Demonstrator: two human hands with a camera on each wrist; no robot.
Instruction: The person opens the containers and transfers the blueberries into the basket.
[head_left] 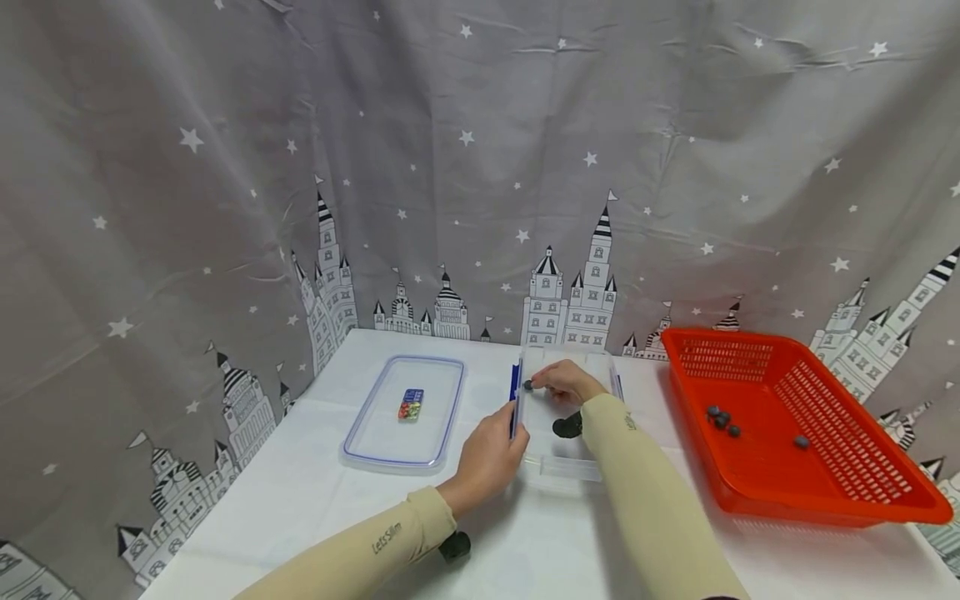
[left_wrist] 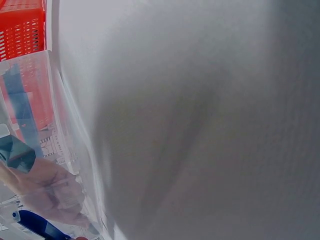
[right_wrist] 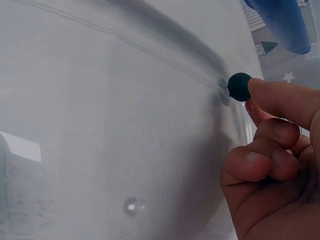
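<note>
While L hand (head_left: pixel 487 454) grips clear box (head_left: pixel 567 468) wall, R hand (head_left: pixel 564 382) pinches dark ball (right_wrist: pixel 239 86).

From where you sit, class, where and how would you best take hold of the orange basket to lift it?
Grip the orange basket by its rim with both hands, one on each long side. It is wide, shallow and open-topped, and small dark balls lie loose inside, so an even two-sided hold probably keeps it level.

Right hand (head_left: pixel 564 382) pinching (fingers (right_wrist: pixel 280 97) curled) — left hand (head_left: pixel 487 458) gripping.
</note>
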